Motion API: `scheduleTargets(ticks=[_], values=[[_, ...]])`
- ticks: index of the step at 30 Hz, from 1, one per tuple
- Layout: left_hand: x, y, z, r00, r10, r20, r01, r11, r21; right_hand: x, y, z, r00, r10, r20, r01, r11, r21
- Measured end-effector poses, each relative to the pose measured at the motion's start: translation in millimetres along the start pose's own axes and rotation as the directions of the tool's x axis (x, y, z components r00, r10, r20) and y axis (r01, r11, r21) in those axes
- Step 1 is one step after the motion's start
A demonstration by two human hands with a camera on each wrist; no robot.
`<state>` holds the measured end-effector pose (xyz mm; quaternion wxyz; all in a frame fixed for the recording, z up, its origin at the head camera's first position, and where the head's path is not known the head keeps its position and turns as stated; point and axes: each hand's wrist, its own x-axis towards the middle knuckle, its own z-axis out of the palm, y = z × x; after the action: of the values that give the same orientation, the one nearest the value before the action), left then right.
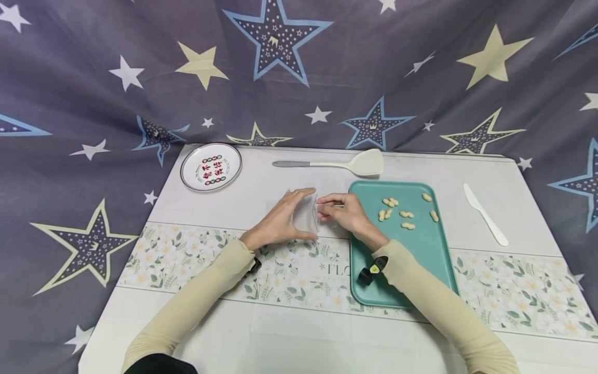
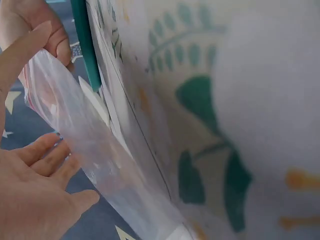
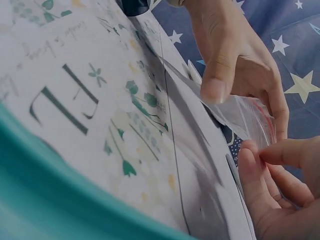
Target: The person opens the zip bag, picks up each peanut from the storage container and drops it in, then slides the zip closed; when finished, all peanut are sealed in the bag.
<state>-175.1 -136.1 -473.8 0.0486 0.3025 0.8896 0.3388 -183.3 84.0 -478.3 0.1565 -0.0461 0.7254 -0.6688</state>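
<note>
A clear plastic zip bag (image 1: 314, 214) with a red line along its mouth stands between the two hands, its mouth toward the right hand. My right hand (image 1: 344, 212) pinches the edge of the mouth between thumb and fingers, as the right wrist view shows. The left hand (image 1: 282, 217) is spread wide around the bag (image 2: 95, 135), thumb on one side and fingers on the other; whether it touches the film I cannot tell. Nothing shows inside the bag. Several unshelled peanuts (image 1: 408, 214) lie on the teal tray (image 1: 411, 259), beneath the right forearm.
Behind the hands lies a white spatula (image 1: 366, 163) with a grey handle. A round white plate (image 1: 191, 169) with red lettering is at the back left. Right of the tray rests a white plastic knife (image 1: 486, 215). A star-patterned cloth (image 1: 327, 67) hangs beyond the table's back edge.
</note>
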Motion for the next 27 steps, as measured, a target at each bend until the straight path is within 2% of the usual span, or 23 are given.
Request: scheduleTargets(ticks=[8,16,22,27], values=[[2.9,2.6,-1.7,1.000,-0.010,0.008,0.010,1.000,0.015,0.2,-0.8,-2.5,1.000,-0.001,0.014,0.001,1.000,0.005],[5.8,6.5,-5.0,1.000,-0.030,-0.007,0.031,0.998,0.062,-2.3,-6.7,-4.4,0.997,-0.049,-0.054,0.041,0.989,-0.139],[7.2,9.9,-5.4,0.999,-0.049,-0.013,0.050,0.992,0.117,-5.0,-12.9,-1.0,0.995,-0.102,-0.016,0.099,0.986,-0.133],[7.3,13.4,-5.0,0.998,-0.060,-0.019,0.062,0.983,0.172,-7.6,-15.4,5.7,0.993,-0.117,0.009,0.117,0.974,-0.192]])
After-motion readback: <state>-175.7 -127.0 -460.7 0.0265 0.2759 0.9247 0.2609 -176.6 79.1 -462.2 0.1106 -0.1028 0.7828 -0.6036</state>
